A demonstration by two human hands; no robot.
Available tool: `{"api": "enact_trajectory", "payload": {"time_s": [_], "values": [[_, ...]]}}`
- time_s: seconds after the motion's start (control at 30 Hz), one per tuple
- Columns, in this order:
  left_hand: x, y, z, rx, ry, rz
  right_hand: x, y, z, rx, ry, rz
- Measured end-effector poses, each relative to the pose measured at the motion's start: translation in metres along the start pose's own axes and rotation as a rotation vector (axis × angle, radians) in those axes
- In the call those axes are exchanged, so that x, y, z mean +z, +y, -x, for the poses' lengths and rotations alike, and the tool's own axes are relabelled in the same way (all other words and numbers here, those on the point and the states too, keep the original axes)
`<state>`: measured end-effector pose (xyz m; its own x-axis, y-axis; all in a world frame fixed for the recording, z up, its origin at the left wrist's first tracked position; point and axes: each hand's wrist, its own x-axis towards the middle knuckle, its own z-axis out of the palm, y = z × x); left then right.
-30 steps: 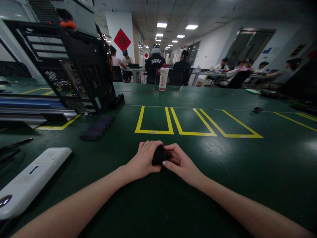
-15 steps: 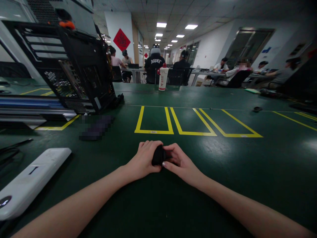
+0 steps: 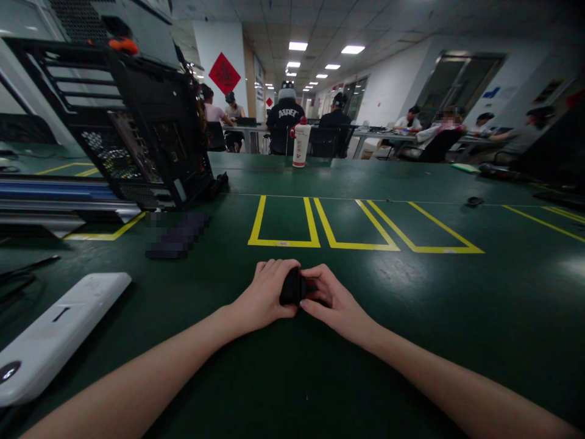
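A small black object (image 3: 290, 288) is between my two hands, low over the green table (image 3: 219, 378). My left hand (image 3: 267, 291) wraps round its left side, fingers over the top and thumb below. From the right, my right hand (image 3: 333, 302) grips its edge with curled fingers and thumb. The palms and fingers hide much of the object, and its exact kind cannot be made out.
Yellow tape outlines (image 3: 284, 244) lie beyond my hands. At the left are a white device (image 3: 68, 329), a blurred dark item (image 3: 179, 236) and a black computer case (image 3: 150, 134). A white cup (image 3: 300, 145) stands farther back. Several people sit at distant tables.
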<state>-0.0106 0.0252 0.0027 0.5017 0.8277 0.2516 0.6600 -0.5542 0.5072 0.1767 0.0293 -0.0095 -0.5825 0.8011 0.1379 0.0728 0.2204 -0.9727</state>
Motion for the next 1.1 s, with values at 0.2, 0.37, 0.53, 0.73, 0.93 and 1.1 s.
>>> {"api": "enact_trajectory", "payload": {"time_s": [0.2,0.37,0.53,0.73,0.93,1.1], "values": [[-0.0014,0.0015,0.0004,-0.001,-0.008,0.017,0.0002,0.0000,-0.0010,0.034,0.051,-0.038],[-0.0003,0.0011,-0.0002,-0.012,-0.010,0.020,-0.0014,0.0007,-0.0015,0.089,0.021,-0.025],[0.0005,0.0010,-0.0013,-0.002,-0.002,-0.001,-0.0007,0.0024,-0.0005,-0.019,0.006,-0.053],[-0.0015,0.0019,-0.0001,-0.012,-0.019,0.019,-0.0005,-0.0014,-0.0010,0.094,0.037,-0.057],[-0.0007,0.0016,0.0003,-0.012,-0.015,0.016,-0.0017,0.0004,-0.0005,-0.011,-0.005,-0.023],[0.0001,0.0014,-0.0003,-0.005,-0.010,0.021,-0.0011,-0.0015,0.0002,0.044,0.021,-0.036]]}}
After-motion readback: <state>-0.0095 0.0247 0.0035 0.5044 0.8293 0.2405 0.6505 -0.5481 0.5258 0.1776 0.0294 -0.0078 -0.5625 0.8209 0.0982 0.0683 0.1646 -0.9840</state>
